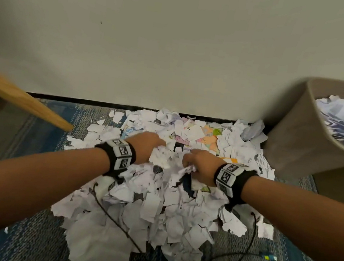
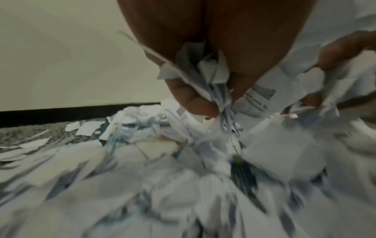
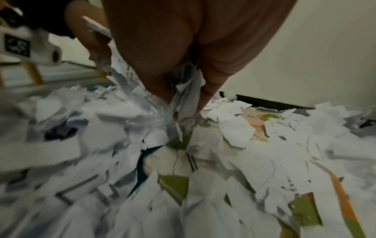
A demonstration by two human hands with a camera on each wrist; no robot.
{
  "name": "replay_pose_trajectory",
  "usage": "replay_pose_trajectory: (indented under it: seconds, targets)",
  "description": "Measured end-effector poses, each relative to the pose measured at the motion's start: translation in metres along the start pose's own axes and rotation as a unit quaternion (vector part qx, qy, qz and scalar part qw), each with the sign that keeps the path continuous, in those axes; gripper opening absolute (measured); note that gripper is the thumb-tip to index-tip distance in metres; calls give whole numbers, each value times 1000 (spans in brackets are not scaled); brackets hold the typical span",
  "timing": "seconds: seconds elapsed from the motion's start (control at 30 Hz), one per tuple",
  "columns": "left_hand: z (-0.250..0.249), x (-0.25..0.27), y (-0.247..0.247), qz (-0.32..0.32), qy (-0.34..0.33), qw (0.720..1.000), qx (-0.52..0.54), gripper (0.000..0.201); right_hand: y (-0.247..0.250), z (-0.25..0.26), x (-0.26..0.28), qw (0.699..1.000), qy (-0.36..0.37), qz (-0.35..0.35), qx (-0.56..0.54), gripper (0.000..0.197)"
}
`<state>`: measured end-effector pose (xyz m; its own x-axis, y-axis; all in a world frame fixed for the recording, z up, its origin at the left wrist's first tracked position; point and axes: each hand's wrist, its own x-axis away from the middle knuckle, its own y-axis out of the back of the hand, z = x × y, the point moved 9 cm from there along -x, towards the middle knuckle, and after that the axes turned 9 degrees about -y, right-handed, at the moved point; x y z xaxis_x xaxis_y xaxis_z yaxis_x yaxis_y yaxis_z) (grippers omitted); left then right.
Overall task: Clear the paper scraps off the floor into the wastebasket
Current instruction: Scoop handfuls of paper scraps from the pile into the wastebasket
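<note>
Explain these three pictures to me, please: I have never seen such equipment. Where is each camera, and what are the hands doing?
No machine here: a person works with bare hands. The wide picture comes from a camera on the head; the other two come from cameras on the wrists, by the black bands. Torn paper scraps lie in a pile on the carpet by the wall. The left hand and the right hand each grip a bunch of them. A bin at the right already holds paper.
</note>
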<state>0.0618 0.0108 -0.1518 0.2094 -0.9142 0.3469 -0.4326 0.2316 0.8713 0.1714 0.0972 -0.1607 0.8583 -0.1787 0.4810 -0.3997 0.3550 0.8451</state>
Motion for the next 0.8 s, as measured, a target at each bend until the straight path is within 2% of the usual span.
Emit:
replay_pose_trajectory:
  seconds: [0.1, 0.2, 0.3, 0.43, 0.57, 0.7, 0.8]
  targets:
    - [17, -10, 34, -72, 28, 997, 6, 60, 14, -4, 1, 999, -10, -25, -37, 35]
    - [24, -14, 53, -92, 6, 995, -35, 51, -4, 9, 7, 1000, 23, 5, 8, 49]
    - [37, -11, 53, -82, 13, 994, -73, 61, -36, 27, 14, 993, 60, 33, 92, 62]
    - [55, 4, 38, -43, 35, 992, -117, 65, -69, 43, 13, 986, 73, 68, 132, 100]
    - [79, 20, 25, -14, 65, 989, -131, 75, -72, 55, 1, 982, 67, 63, 162, 125]
    - [101, 29, 23, -23, 95, 991, -89, 76, -73, 53, -16, 975, 47, 77, 205, 129]
    - [109, 30, 23, -21, 98, 992, -82, 71, -79, 50, -23, 970, 38, 105, 216, 113]
